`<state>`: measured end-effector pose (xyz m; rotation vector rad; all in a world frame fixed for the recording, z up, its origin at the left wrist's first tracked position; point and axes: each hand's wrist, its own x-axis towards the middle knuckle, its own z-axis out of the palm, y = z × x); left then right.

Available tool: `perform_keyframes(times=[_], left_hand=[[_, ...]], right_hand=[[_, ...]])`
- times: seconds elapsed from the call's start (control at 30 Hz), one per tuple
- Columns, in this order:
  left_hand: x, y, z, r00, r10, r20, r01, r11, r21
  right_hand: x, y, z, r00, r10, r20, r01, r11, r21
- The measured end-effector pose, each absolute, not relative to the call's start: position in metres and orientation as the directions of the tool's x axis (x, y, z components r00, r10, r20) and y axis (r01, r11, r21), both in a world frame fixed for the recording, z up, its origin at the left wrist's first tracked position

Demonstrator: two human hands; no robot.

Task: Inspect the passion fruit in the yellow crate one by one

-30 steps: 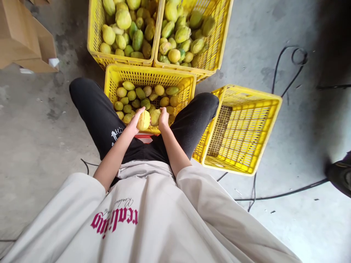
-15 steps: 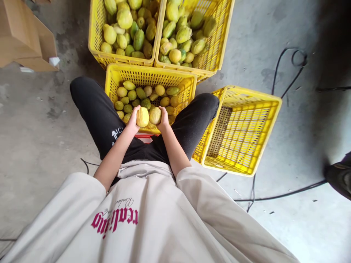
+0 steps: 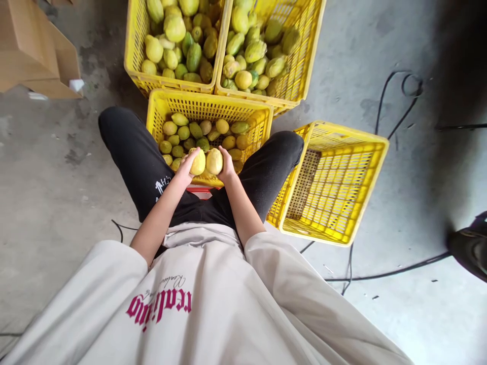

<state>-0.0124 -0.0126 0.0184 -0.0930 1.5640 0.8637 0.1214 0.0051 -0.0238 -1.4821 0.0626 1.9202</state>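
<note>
In the head view, my left hand (image 3: 185, 165) is closed round a plump yellow fruit (image 3: 198, 163) that looks like a small papaya. My right hand (image 3: 227, 165) grips a second, paler yellow fruit (image 3: 214, 161) of the same sort. The two fruits are held side by side with a narrow gap between them, above the near part of a yellow plastic crate (image 3: 213, 100) between my knees. Inside that crate lie loose yellow and green fruits (image 3: 195, 130). Fingers on the far sides of the held fruits are mostly hidden.
Two more yellow crates full of similar fruit, a left one (image 3: 133, 50) and a right one (image 3: 304, 76), stand beyond. A yellow crate (image 3: 342, 187) lies tipped at my right. Black cable (image 3: 395, 274) runs over the floor; a cardboard box (image 3: 38, 50) is at far left.
Both held fruits have been turned in my hands, so other sides face up. My hands stay in nearly the same place over the crate.
</note>
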Motion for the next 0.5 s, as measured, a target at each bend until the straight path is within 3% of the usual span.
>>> perform_keyframes(times=[0.5], left_hand=[[-0.011,-0.012,0.022,-0.305,0.328,-0.894,-0.516,0.732,0.445]], right_hand=[[0.117,0.002,-0.044,-0.058,0.526,-0.849,-0.516,-0.743,-0.426]])
